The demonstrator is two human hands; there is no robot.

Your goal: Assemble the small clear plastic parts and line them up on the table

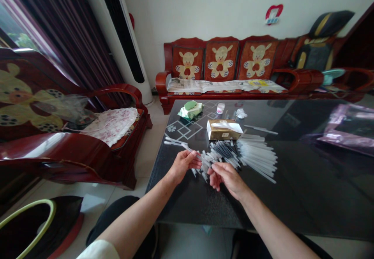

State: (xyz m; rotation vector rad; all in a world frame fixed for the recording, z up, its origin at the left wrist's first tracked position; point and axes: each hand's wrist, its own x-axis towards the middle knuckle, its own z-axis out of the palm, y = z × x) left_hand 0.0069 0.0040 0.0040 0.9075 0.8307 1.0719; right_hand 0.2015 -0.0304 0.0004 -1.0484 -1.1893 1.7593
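Both my hands are over the near left part of a black glossy table (292,181). My left hand (183,164) is closed, pinching the end of a thin pale tube (204,158) that runs toward my right hand. My right hand (224,175) is curled shut around something small that I cannot make out. Just beyond the hands lies a heap of dark thin refills with pale tips (222,151). To its right is a fan of clear tubes (258,155). A few finished pale sticks (175,141) lie apart at the left.
A brown tissue box (223,129) stands behind the heap. Farther back are a green wipes pack (191,109), a small cup (220,107) and crumpled tissue (241,113). Red wooden sofas stand at the left (73,146) and along the wall (228,75). A purple bag (350,128) lies at the right.
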